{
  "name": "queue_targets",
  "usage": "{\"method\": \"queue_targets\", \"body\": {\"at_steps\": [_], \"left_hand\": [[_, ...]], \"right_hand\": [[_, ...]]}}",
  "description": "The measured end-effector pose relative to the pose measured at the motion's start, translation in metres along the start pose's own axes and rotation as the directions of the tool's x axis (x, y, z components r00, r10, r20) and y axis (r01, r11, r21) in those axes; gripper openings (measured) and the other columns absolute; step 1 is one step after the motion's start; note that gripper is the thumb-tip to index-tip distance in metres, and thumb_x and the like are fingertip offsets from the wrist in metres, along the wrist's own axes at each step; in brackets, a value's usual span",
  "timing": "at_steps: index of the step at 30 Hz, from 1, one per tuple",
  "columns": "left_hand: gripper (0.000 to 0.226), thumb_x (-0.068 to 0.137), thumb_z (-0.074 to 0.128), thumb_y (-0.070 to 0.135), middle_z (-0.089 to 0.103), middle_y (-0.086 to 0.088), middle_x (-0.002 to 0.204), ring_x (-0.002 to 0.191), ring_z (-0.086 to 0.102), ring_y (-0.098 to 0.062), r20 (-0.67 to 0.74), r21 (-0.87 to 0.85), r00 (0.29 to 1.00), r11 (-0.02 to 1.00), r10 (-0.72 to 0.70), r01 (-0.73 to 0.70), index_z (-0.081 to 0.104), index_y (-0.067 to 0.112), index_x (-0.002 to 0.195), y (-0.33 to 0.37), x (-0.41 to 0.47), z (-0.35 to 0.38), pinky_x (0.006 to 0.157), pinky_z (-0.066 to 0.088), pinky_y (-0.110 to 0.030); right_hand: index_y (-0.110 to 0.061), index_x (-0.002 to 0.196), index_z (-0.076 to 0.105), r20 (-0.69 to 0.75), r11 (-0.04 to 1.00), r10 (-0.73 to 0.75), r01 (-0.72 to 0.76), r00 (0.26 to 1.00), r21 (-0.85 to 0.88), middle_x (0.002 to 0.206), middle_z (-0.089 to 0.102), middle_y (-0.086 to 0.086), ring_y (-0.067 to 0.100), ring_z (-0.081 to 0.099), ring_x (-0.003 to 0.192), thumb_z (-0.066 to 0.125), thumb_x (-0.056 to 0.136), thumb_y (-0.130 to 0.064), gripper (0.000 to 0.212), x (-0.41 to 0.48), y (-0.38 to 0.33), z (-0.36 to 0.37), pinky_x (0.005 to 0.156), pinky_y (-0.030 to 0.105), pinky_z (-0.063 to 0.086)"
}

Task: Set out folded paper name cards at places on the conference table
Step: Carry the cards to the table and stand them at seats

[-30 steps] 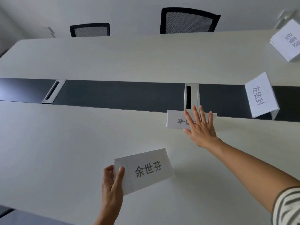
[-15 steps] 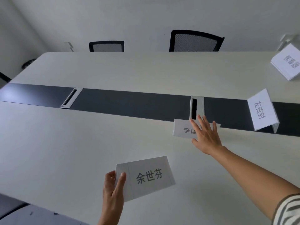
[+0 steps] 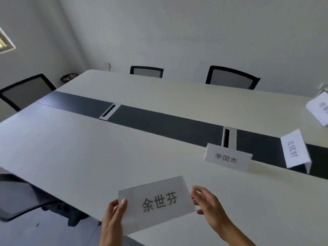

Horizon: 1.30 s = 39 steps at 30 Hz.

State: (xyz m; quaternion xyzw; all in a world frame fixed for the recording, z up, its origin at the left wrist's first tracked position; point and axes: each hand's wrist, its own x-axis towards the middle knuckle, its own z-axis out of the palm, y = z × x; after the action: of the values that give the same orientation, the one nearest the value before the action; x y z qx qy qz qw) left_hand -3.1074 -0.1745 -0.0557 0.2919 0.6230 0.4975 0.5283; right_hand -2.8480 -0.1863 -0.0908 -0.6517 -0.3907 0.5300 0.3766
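My left hand (image 3: 113,219) holds a folded white name card (image 3: 156,203) by its left edge, thumb on the front, above the near part of the white conference table (image 3: 71,157). My right hand (image 3: 209,208) hovers at the card's right edge with fingers spread and relaxed; whether it touches is unclear. A second name card (image 3: 227,159) stands on the table beside the dark centre strip (image 3: 168,126). A third card (image 3: 295,150) stands on the strip at the right. A fourth card (image 3: 319,107) lies near the right edge of view.
Two metal cable hatches (image 3: 110,111) (image 3: 229,137) sit in the dark strip. Mesh-backed chairs stand at the far side (image 3: 230,79) (image 3: 146,71), the left end (image 3: 24,91) and the near left (image 3: 21,197). The table's near edge runs just under my hands.
My right hand left the standing card by the hatch and came back beside the card in my left hand. The view swung to the left.
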Motion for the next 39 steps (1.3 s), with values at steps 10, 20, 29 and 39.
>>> {"method": "queue_targets", "body": {"at_steps": [10,20,29,39], "left_hand": [[0.021,0.090,0.054,0.007,0.062,-0.018,0.082,0.075,0.057,-0.025,-0.048,-0.142,0.998,0.989,-0.037,0.030,0.056,-0.011,0.102,0.033,-0.015,-0.186,0.062,0.044,-0.027],[0.043,0.068,0.075,0.031,0.067,-0.016,0.077,0.072,0.062,-0.031,-0.218,-0.216,0.975,0.976,-0.044,-0.004,0.061,-0.001,0.093,0.047,-0.021,-0.406,0.059,0.047,-0.034],[0.036,0.064,0.067,0.027,0.066,-0.011,0.072,0.067,0.061,-0.026,-0.298,-0.278,0.949,0.960,-0.106,0.020,0.060,0.002,0.089,0.052,0.040,-0.506,0.048,0.049,-0.027],[0.039,0.066,0.070,0.033,0.072,-0.013,0.081,0.076,0.066,-0.030,-0.277,-0.174,0.959,0.985,-0.058,0.009,0.062,0.004,0.092,0.119,0.199,-0.596,0.068,0.052,-0.039]], "right_hand": [[-0.032,0.107,0.067,0.181,0.997,-0.074,0.078,0.981,-0.019,0.103,0.074,-0.005,0.011,0.069,0.097,0.059,0.042,-0.089,0.087,-0.060,-0.040,0.168,0.092,0.041,0.053],[-0.006,0.102,0.068,0.436,0.999,-0.036,0.050,0.899,-0.021,0.084,0.077,0.008,0.021,0.073,0.079,0.070,0.055,-0.051,0.065,-0.100,-0.071,0.392,0.066,0.028,0.055],[-0.002,0.098,0.063,0.546,1.000,0.002,0.010,0.838,-0.018,0.086,0.076,0.015,0.031,0.072,0.080,0.072,0.047,-0.054,0.074,-0.053,-0.088,0.529,0.070,0.041,0.057],[0.000,0.093,0.062,0.477,1.000,-0.015,0.014,0.879,0.007,0.079,0.075,0.015,0.029,0.070,0.070,0.065,0.087,-0.027,0.028,0.043,-0.162,0.677,0.067,0.045,0.057]]}}
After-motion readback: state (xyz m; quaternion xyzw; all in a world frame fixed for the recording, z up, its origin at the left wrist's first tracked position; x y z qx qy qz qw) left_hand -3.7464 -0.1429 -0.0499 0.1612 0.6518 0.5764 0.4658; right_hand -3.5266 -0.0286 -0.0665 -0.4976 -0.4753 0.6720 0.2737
